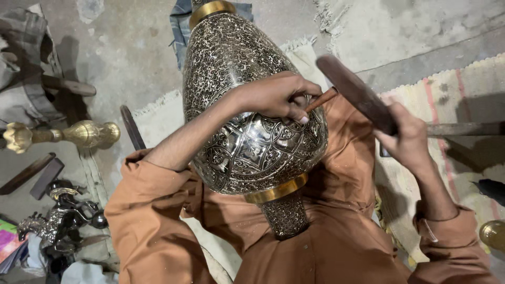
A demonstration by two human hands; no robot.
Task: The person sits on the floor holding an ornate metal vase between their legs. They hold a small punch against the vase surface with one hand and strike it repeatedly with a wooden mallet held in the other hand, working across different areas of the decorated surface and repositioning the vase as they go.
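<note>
left hand [279, 97] grips chisel [321, 99] on engraved vase [247, 137] | right hand [405, 139] grips mallet [355, 92] | brass vase [79, 134] left

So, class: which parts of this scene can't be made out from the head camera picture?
- Chisel tip: head view, hidden under the left hand.
- Engraved vase top: cut off by the upper edge.
- Wooden mallet handle end: hidden inside the right hand.
- Brass object: cut off by the right edge.

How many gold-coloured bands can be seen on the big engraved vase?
2. One gold band rings the vase at the top of the picture; the other gold band sits low, above the narrow engraved stem over the lap. Any further bands beyond the frame's top edge would be hidden.
</note>
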